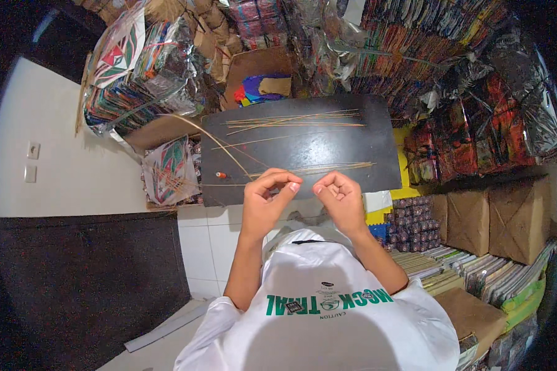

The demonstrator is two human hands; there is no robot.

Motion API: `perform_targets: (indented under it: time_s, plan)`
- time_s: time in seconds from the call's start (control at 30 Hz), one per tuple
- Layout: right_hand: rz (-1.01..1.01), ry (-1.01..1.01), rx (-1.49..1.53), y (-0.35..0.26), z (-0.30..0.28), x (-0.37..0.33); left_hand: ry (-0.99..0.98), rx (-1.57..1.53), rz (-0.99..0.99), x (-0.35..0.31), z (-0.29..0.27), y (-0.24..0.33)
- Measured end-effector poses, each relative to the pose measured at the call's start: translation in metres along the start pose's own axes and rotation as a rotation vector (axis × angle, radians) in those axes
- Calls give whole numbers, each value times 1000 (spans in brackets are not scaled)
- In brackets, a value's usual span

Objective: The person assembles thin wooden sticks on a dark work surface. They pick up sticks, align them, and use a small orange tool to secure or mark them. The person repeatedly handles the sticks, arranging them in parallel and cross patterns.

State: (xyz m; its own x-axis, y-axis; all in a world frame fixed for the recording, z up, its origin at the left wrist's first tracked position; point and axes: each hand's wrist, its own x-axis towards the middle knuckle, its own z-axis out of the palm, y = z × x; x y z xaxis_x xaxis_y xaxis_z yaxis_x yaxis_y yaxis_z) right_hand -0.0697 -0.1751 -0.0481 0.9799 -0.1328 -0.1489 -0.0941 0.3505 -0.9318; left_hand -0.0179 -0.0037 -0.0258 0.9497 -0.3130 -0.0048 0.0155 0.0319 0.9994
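Observation:
Both my hands are raised close together over the near edge of a low black table. My left hand is closed in a pinch around thin bamboo sticks; one long stick curves up and left from it, and another runs out leftward. A short gap away, my right hand is also closed, thumb against the curled fingers. Whatever it pinches, perhaps a thread, is too fine to see. Left of my left hand, a small orange spool lies on the table. More loose bamboo strips lie across the tabletop.
Bundled stacks of colourful sheets rise at the back left, with more behind the table. An open cardboard box stands beyond it. On the right are plastic-wrapped bundles, stacked small dark items and brown parcels.

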Motion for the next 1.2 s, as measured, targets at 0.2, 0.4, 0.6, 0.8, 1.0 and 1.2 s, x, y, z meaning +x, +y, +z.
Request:
perform_targets:
  time_s: [0.2,0.4,0.6,0.8,1.0,1.2]
  plan:
    - [-77,62,-79,6,-1,1,26,-9,-18,0,-1,2]
    - [-66,68,-193,14,-1,2,49,94,54,2,-3,-1]
    - [175,-24,27,7,3,-2,16,103,81,-1,6,-4]
    - [202,-48,62,9,5,-3,-20,106,41,-4,8,0]
    - [204,-66,127,9,6,-3,-26,99,33,-4,5,-6]
    - [236,-48,174,8,8,-4,-38,113,34,-5,5,-6]
